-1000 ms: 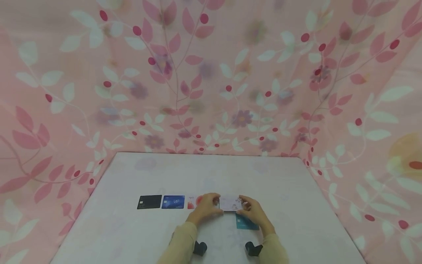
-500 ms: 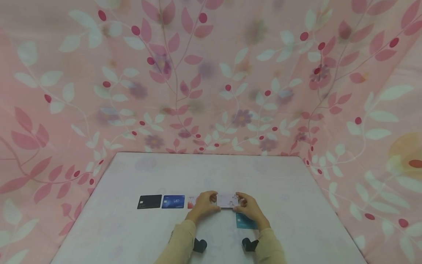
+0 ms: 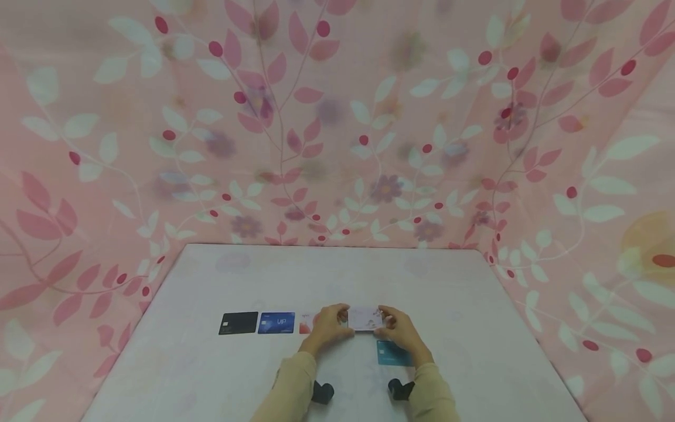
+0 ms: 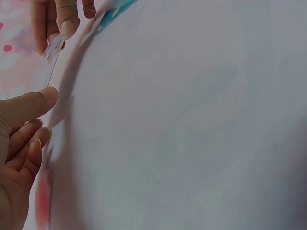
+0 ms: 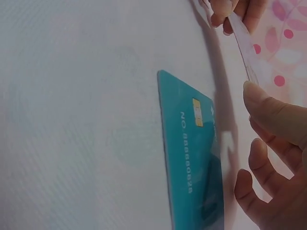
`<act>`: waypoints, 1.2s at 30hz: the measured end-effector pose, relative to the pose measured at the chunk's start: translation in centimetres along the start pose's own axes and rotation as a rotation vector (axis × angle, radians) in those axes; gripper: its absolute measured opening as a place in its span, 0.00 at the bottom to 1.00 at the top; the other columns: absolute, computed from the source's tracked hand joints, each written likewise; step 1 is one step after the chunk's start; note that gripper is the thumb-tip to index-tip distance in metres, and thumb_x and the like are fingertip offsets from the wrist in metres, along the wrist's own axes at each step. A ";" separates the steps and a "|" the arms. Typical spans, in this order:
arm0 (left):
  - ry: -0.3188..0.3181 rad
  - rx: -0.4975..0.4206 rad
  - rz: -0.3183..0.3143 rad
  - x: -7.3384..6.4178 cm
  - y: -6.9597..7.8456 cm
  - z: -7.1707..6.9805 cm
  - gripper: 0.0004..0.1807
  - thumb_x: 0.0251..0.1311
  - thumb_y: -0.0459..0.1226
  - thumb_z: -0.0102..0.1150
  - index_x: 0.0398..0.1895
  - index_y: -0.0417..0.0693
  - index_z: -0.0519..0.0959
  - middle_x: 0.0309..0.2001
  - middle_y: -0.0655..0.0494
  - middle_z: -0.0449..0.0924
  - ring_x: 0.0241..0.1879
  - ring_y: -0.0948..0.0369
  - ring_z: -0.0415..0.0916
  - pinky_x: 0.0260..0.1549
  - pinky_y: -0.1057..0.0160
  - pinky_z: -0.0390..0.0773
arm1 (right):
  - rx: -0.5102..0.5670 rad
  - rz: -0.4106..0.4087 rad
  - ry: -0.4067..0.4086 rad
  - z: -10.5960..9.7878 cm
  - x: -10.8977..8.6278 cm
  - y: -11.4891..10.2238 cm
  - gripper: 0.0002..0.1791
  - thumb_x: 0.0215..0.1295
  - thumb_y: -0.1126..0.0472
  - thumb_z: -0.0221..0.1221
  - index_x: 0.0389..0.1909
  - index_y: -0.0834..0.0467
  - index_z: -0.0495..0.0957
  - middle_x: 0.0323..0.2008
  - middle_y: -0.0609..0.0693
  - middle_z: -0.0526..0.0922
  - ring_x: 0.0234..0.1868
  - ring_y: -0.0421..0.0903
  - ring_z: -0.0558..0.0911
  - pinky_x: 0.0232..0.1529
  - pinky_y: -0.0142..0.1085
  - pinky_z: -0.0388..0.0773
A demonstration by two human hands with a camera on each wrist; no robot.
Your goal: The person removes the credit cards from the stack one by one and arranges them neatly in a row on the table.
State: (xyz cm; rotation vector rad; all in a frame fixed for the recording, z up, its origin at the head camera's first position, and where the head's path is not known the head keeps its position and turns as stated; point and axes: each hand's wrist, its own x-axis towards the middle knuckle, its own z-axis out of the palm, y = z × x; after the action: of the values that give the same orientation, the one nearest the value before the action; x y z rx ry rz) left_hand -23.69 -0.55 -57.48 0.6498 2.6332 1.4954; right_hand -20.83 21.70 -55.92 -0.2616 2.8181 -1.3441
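A pale card with a floral print point(image 3: 365, 319) is held above the table between both hands. My left hand point(image 3: 329, 328) pinches its left end, thumb at the near edge, and my right hand point(image 3: 402, 331) pinches its right end the same way. In the right wrist view the card point(image 5: 243, 45) appears nearly edge-on, with a shadow on the white surface beneath. A teal card point(image 5: 189, 158) with a gold chip lies flat by my right hand, partly covered by it in the head view. Beside my left hand lies a white and red card point(image 3: 306, 323), partly hidden.
A black card point(image 3: 238, 323) and a blue VIP card point(image 3: 276, 323) lie in a row left of the hands on the white table point(image 3: 211, 387). Pink floral cloth point(image 3: 337, 146) rises behind and at both sides. Black wrist devices point(image 3: 323, 392) sit at the sleeves.
Both hands have carried the floral card slightly left and away from the body, mostly in the first half second; it has since shifted only slightly. The other cards stay put.
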 end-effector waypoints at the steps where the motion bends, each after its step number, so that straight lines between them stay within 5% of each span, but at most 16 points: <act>1: 0.005 -0.002 -0.003 -0.1 -0.1 0.1 0.31 0.36 0.32 0.75 0.48 0.30 0.76 0.35 0.49 0.80 0.34 0.59 0.76 0.35 0.64 0.76 | -0.004 0.006 -0.005 0.0 0.0 0.1 0.34 0.46 0.66 0.71 0.57 0.66 0.72 0.40 0.53 0.79 0.34 0.44 0.74 0.34 0.33 0.73; 13: 0.055 -0.054 -0.003 -0.6 -0.3 0.2 0.32 0.34 0.30 0.74 0.49 0.29 0.76 0.35 0.46 0.80 0.32 0.61 0.75 0.33 0.67 0.76 | -0.008 0.017 -0.015 0.4 0.1 -0.1 0.35 0.45 0.66 0.71 0.58 0.66 0.72 0.39 0.51 0.78 0.33 0.42 0.72 0.33 0.32 0.71; 21: 0.103 -0.017 0.065 -0.9 -0.4 -0.5 0.32 0.30 0.29 0.76 0.46 0.28 0.76 0.32 0.45 0.81 0.30 0.58 0.77 0.29 0.67 0.75 | -0.020 -0.069 -0.013 0.9 0.3 -0.7 0.33 0.45 0.66 0.70 0.56 0.68 0.72 0.40 0.55 0.79 0.35 0.46 0.76 0.35 0.34 0.75; 36: 0.117 -0.045 0.059 -1.7 -1.4 -1.9 0.31 0.30 0.27 0.74 0.45 0.25 0.76 0.29 0.45 0.80 0.29 0.59 0.77 0.31 0.66 0.78 | -0.031 -0.118 -0.036 2.3 0.9 -1.3 0.33 0.47 0.66 0.70 0.56 0.69 0.71 0.40 0.55 0.79 0.33 0.45 0.74 0.33 0.32 0.73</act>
State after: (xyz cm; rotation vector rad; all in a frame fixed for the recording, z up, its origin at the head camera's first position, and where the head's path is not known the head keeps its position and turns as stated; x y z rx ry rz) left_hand -23.03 -3.36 -57.87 0.6613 2.6778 1.6532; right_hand -21.36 18.99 -56.33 -0.4541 2.8363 -1.3022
